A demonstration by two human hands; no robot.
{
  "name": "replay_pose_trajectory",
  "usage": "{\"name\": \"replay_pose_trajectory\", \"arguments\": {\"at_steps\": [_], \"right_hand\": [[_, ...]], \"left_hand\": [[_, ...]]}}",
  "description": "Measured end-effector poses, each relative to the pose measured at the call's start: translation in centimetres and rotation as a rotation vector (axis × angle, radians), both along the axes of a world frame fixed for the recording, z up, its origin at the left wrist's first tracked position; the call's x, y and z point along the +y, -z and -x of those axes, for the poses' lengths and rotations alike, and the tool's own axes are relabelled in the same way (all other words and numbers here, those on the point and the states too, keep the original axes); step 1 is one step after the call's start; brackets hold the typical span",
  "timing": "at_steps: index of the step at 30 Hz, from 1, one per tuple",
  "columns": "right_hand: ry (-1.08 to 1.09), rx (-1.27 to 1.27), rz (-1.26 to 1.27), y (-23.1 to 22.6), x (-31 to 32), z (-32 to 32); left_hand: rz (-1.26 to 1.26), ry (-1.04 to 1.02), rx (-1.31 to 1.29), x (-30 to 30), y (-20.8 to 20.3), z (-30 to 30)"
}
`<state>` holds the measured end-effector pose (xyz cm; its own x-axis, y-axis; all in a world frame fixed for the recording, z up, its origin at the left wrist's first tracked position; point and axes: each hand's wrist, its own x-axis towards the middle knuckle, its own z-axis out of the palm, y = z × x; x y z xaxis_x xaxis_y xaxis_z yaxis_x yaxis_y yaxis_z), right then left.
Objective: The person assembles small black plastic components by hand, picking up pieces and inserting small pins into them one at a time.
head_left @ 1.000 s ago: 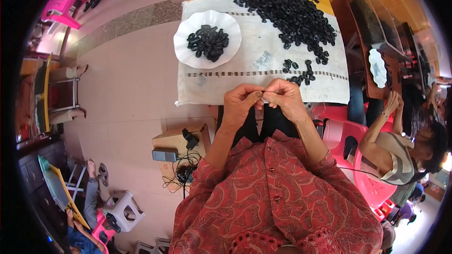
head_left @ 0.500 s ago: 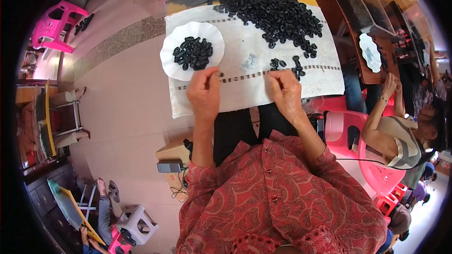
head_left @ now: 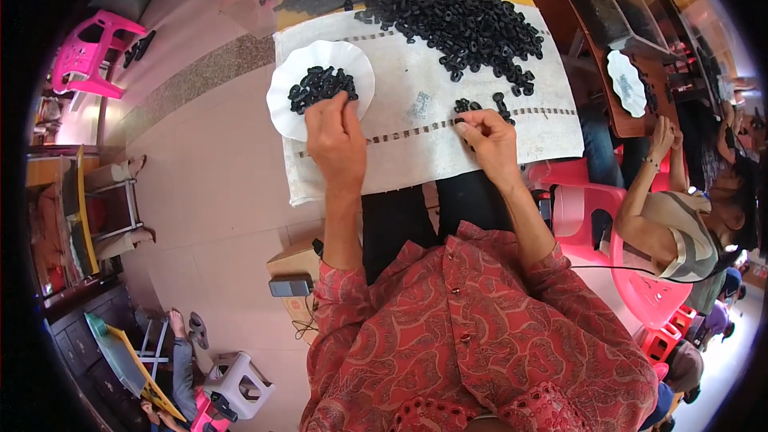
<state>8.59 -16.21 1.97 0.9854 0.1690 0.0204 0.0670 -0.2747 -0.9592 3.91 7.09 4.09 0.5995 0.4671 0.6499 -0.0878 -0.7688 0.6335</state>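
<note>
My left hand (head_left: 336,144) reaches over the near rim of a white scalloped plate (head_left: 282,104), its fingers pinched together at the edge of a pile of small black ring-like pieces (head_left: 320,84). Whether a piece sits between those fingertips is hidden. On the right, my right hand (head_left: 492,142) pinches a small black piece (head_left: 458,121) between thumb and forefinger, just above the white cloth. Close beyond that hand lie a few loose black pieces (head_left: 466,106). A large heap of the same black pieces (head_left: 456,16) spreads over the far part of the cloth (head_left: 400,168).
A clear plastic bin (head_left: 312,0) with black pieces stands at the far left of the table. To the right, another person (head_left: 672,216) sits at a brown table (head_left: 652,80) with a white plate (head_left: 626,84). Pink chairs (head_left: 576,216) stand close by on my right.
My left hand has moved left and away from me, from the cloth up to the plate's pile. The right hand has shifted slightly, and a black piece now shows at its fingertips.
</note>
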Motion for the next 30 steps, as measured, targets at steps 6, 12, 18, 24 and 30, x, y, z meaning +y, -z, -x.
{"name": "replay_pose_trajectory", "arguments": {"at_steps": [6, 12, 18, 24, 30], "right_hand": [[-0.023, 0.307, -0.360, -2.6, -0.4, 1.3], [-0.088, 0.234, -0.348, -3.0, -0.3, 3.0], [-0.126, 0.210, -0.312, -2.4, -0.9, 4.3], [-0.079, 0.276, -0.327, -1.7, -1.8, 4.3], [-0.024, 0.260, -0.352, -1.7, -2.4, 4.1]], "left_hand": [[0.467, 0.356, 0.166, -6.2, 0.7, 1.6], [1.079, 0.644, 0.371, -9.9, 0.7, 2.4], [1.219, 0.655, 0.415, -10.1, 1.7, 2.8], [1.179, 0.653, 0.481, -10.9, 1.8, 2.7], [1.089, 0.636, 0.487, -11.4, 1.2, 1.6]]}}
